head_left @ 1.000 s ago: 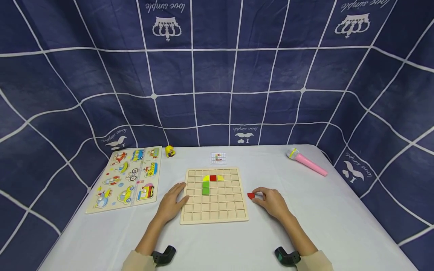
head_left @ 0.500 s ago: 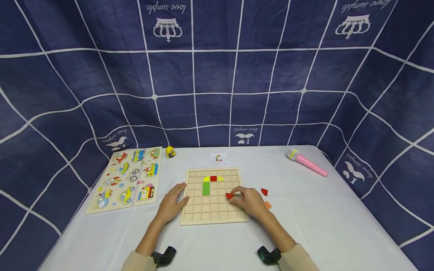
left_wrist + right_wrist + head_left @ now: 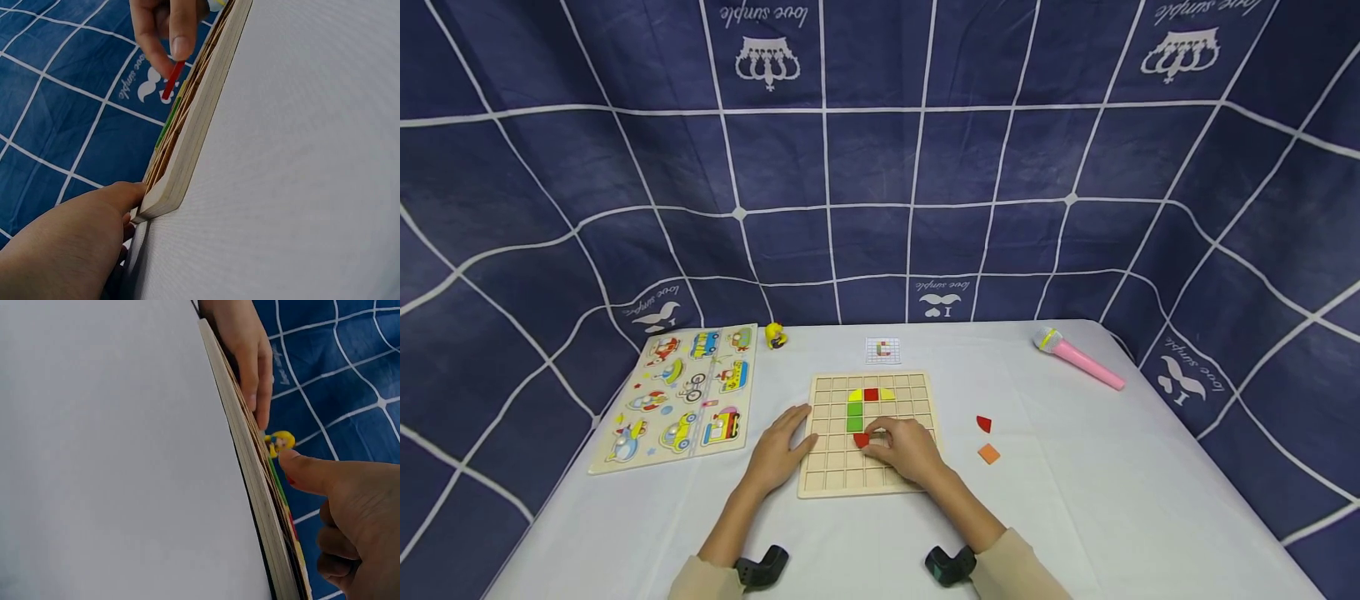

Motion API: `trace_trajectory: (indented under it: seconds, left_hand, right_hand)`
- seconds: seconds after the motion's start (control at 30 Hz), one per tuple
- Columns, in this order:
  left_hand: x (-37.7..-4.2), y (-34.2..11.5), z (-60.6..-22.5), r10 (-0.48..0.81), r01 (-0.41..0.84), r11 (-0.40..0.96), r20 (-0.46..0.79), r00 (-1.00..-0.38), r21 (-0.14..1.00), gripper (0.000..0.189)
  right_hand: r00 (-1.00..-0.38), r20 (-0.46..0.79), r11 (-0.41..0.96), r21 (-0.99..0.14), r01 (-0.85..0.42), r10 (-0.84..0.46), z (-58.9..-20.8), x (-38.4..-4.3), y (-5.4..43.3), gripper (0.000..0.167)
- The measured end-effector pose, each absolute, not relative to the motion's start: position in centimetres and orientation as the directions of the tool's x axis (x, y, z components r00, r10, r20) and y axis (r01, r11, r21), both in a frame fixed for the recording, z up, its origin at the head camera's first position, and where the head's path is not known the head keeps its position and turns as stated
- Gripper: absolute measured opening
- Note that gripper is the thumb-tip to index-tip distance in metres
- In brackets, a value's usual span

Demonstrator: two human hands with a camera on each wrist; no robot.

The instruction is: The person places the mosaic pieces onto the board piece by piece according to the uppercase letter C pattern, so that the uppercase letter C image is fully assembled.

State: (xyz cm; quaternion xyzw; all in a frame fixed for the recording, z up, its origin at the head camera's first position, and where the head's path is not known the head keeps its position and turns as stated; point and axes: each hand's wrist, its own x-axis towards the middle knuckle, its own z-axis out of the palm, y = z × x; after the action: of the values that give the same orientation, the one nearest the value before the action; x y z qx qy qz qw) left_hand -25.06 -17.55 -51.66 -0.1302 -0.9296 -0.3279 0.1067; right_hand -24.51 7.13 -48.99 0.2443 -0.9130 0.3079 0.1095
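Observation:
My right hand pinches a red rounded-edge tile between thumb and fingers, just above the wooden grid board. In the left wrist view that red tile appears edge-on, tilted over the board. On the grid, two green square tiles stand in a column behind the held tile. A red square tile lies in the upper row, flanked by a yellow tile and another yellow tile. My left hand rests against the board's left edge, fingers extended, thumb touching the rim.
A red tile and an orange square tile lie right of the board. Behind it is a small pattern card. A picture puzzle board, a yellow figurine and a pink toy microphone lie farther out.
My right hand has carried the red tile leftward from beside the board to just in front of the green tiles. The loose red and orange tiles have come into view. My left hand stays put.

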Motion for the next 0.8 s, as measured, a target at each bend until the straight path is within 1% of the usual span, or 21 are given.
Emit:
trace_trajectory:
  seconds: [0.23,0.6,0.8]
  left_hand:
    - [-25.0,-17.6,-51.6,0.174,0.301,0.754,0.265,-0.948,0.584,0.056]
    - [-24.9,-17.6,-51.3,0.173,0.281,0.758,0.234,-0.957,0.588,0.057]
    - [-24.9,-17.5,-51.3,0.173,0.3,0.75,0.263,-0.949,0.589,0.055]
  right_hand:
    - [-0.866,0.341,0.703,-0.509,-0.497,-0.365,-49.9,-24.8,6.0,0.028]
    - [-0.874,0.333,0.704,-0.52,-0.484,-0.355,-50.0,-24.8,5.8,0.029]
    - [-0.874,0.334,0.703,-0.521,-0.484,-0.353,-50.0,-24.8,5.9,0.029]
